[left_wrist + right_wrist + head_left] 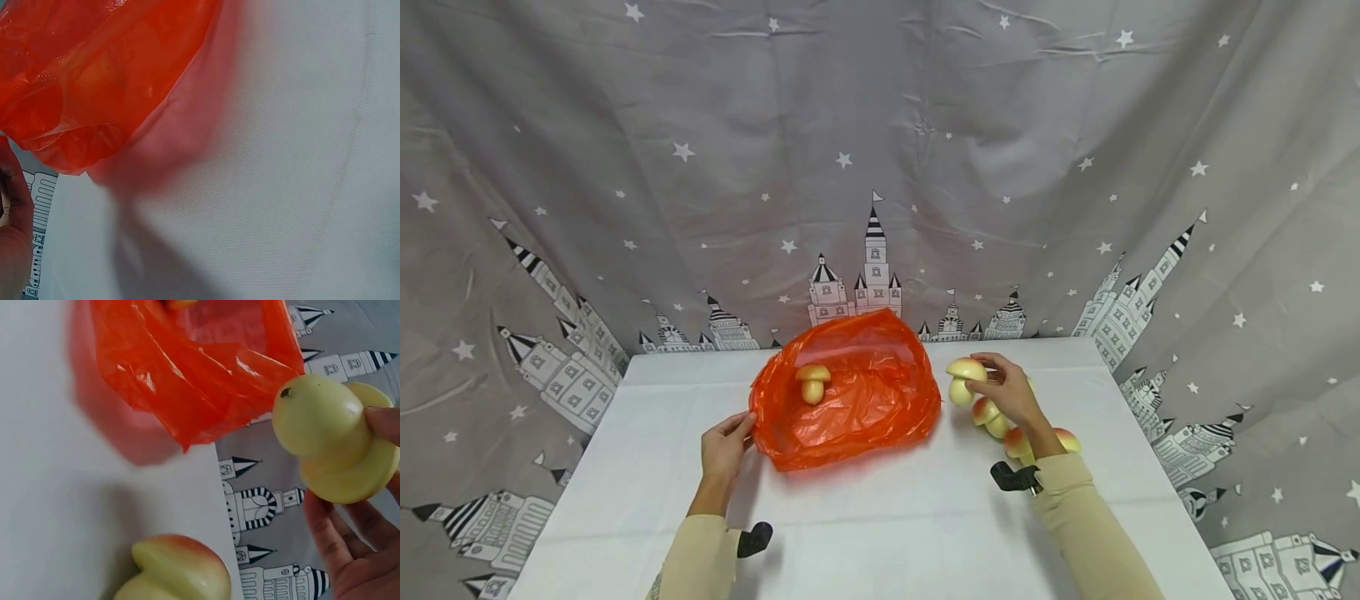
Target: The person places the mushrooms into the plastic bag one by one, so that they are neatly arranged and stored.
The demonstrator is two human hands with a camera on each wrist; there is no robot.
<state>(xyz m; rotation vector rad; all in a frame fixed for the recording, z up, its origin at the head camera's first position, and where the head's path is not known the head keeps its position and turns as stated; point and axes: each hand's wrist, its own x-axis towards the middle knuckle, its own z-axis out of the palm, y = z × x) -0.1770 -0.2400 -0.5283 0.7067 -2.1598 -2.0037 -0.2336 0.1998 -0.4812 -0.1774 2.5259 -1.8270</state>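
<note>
Beside right hand (1011, 395), other mushrooms (997, 425)

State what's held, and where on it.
Right grip: a mushroom, by its cap. Left grip: the orange-red bag, by its left rim in the head view.

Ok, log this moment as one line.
left hand: holds red bag; right hand: holds yellow mushroom; inside bag: another mushroom; on table: more mushrooms

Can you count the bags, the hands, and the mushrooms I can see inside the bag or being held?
Red bag: 1
Hands (left hand, right hand): 2
Mushroom inside the bag: 1
Mushroom held: 1
Total: 5
</note>
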